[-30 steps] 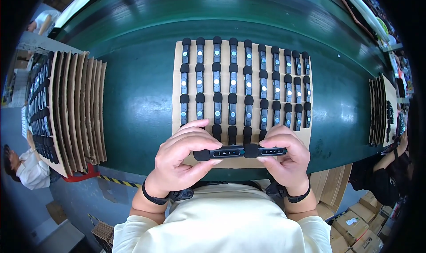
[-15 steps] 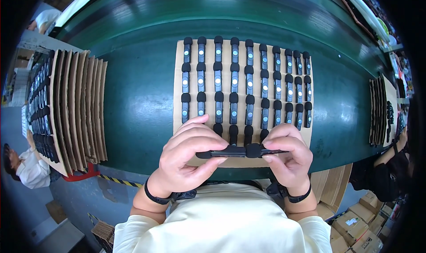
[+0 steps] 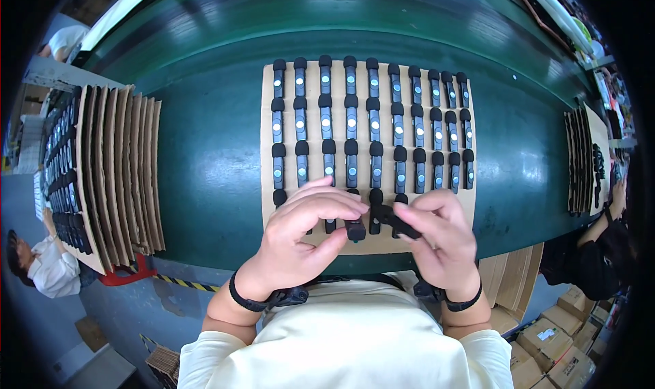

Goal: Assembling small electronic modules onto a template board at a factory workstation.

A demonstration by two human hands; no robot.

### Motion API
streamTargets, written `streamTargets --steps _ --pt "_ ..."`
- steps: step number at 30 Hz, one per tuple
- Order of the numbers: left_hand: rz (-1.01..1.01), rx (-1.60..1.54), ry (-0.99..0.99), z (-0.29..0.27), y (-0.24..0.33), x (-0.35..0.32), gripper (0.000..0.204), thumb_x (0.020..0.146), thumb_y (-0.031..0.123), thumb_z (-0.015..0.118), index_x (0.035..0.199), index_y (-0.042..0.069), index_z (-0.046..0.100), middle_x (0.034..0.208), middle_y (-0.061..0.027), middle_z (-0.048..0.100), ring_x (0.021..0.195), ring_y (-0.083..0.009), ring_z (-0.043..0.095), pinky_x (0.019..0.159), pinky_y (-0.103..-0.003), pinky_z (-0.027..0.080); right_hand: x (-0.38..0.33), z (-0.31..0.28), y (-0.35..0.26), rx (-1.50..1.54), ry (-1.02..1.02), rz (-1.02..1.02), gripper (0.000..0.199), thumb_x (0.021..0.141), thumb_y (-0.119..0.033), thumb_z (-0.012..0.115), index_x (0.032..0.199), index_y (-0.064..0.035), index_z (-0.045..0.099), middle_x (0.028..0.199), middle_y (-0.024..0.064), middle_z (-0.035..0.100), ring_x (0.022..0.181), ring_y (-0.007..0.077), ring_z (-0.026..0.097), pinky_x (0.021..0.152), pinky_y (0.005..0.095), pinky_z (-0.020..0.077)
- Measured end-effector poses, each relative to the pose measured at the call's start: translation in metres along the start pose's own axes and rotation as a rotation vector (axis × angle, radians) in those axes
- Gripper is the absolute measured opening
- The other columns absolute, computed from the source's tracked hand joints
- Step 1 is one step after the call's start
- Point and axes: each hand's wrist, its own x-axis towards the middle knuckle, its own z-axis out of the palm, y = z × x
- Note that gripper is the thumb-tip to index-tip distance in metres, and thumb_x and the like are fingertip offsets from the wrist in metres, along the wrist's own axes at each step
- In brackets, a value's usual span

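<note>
Rows of small black clip-on microphones (image 3: 351, 119) with foam tops lie on a cardboard sheet (image 3: 267, 215) in front of me. Over the near row, my left hand (image 3: 293, 228) pinches one black microphone (image 3: 355, 231) between thumb and fingers, its end turned toward me. My right hand (image 3: 447, 235) grips a second microphone (image 3: 404, 226), which slants down to the right from the fingertips. The two held pieces are apart. Part of the nearest row is hidden under my hands.
The sheet rests on a green work surface (image 3: 211, 164). Stacked cardboard sheets bearing microphones (image 3: 119, 177) stand at the left, with another stack (image 3: 581, 164) at the right. People are at both sides; cardboard boxes (image 3: 546, 338) lie at the lower right.
The two held microphones, lined up end to end before, have come apart. The left one now points its end toward me, and the right one has tilted. The view has shifted slightly.
</note>
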Motion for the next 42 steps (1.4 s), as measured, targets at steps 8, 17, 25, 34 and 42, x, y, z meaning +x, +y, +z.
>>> streamTargets --steps 8,17,25,34,42 --pt "-0.046 -0.147 -0.030 0.020 0.004 0.001 0.032 0.074 -0.012 0.063 0.102 0.002 0.064 0.106 -0.0129 0.070 0.102 -0.0280 0.068 0.089 -0.038 0.055 0.003 0.016 0.005 0.016 0.035 -0.168 0.040 0.069 0.016 0.062 0.105 -0.0006 0.064 0.097 0.0127 0.062 0.083 0.0261 0.060 0.071 0.0331 0.0484" --pt "-0.101 -0.149 -0.100 0.031 0.004 -0.006 0.031 0.079 -0.011 0.061 0.108 0.000 0.056 0.108 -0.0175 0.068 0.104 -0.0294 0.067 0.088 -0.037 0.054 -0.040 -0.027 0.019 -0.110 0.046 -0.098 0.036 0.068 0.008 0.070 0.102 -0.0016 0.060 0.102 0.0167 0.066 0.083 0.0300 0.066 0.071 0.0370 0.0520" --pt "-0.002 -0.005 -0.219 0.041 0.005 0.005 0.026 0.081 -0.008 0.063 0.105 0.000 0.056 0.106 -0.0172 0.069 0.103 -0.0271 0.067 0.083 -0.033 0.054 -0.070 -0.031 0.034 -0.358 0.052 -0.114 0.028 0.069 0.003 0.074 0.094 -0.0039 0.062 0.104 0.0127 0.067 0.087 0.0304 0.065 0.072 0.0384 0.0533" --pt "0.038 0.128 -0.256 0.048 0.004 0.008 0.027 0.075 -0.007 0.068 0.099 0.001 0.061 0.102 -0.0170 0.070 0.098 -0.0295 0.069 0.085 -0.036 0.054 -0.079 -0.020 0.047 -0.533 -0.104 -0.112 0.024 0.072 -0.008 0.074 0.094 -0.0068 0.064 0.111 0.0082 0.063 0.098 0.0269 0.062 0.082 0.0361 0.0495" --pt "0.055 0.143 -0.305 0.061 0.006 0.012 0.028 0.074 -0.005 0.071 0.099 0.002 0.062 0.101 -0.0146 0.070 0.095 -0.0304 0.069 0.082 -0.038 0.054 -0.071 -0.022 0.045 -0.398 0.010 -0.036 0.033 0.072 -0.009 0.077 0.102 -0.0049 0.064 0.114 0.0103 0.063 0.097 0.0278 0.063 0.080 0.0371 0.0499"
